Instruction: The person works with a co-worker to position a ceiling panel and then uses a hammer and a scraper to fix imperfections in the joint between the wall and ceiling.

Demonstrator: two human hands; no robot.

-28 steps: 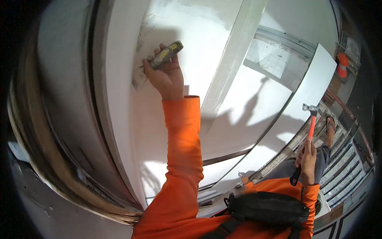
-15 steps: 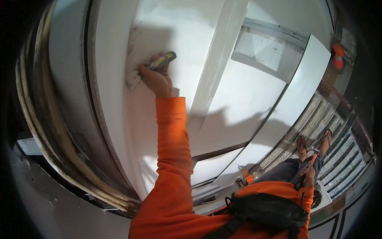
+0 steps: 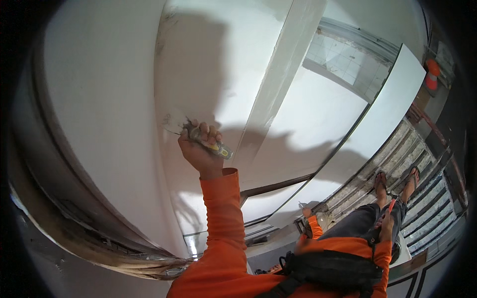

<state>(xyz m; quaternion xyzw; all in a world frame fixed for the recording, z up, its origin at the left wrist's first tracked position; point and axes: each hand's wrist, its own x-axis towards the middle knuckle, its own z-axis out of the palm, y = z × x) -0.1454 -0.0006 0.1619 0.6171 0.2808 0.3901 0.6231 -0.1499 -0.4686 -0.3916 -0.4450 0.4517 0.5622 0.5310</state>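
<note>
My left hand point(image 3: 198, 146) is raised against the white wall, its fingers closed round the grey and yellow handle of a putty knife point(image 3: 222, 150). The handle's end points down to the right, while the blade side meets the wall near some grey smears and is hard to make out. Low at my right side, my right hand point(image 3: 385, 222) is closed on a slim red-handled tool point(image 3: 392, 205). What lies at this tool's other end is hidden by the hand.
A flat pale strip point(image 3: 283, 74) runs down the wall, beside a recessed opening point(image 3: 343, 57). Slatted planks point(image 3: 392, 159) lie under my feet. Another person's hand point(image 3: 306, 212), in an orange sleeve, shows below. An orange cone point(image 3: 432, 74) stands at far right. A black bag point(image 3: 328, 268) hangs at my waist.
My left hand has moved down the wall with the putty knife and turned, so the handle's end now points downward instead of up. My right hand stays low with the red-handled tool.
</note>
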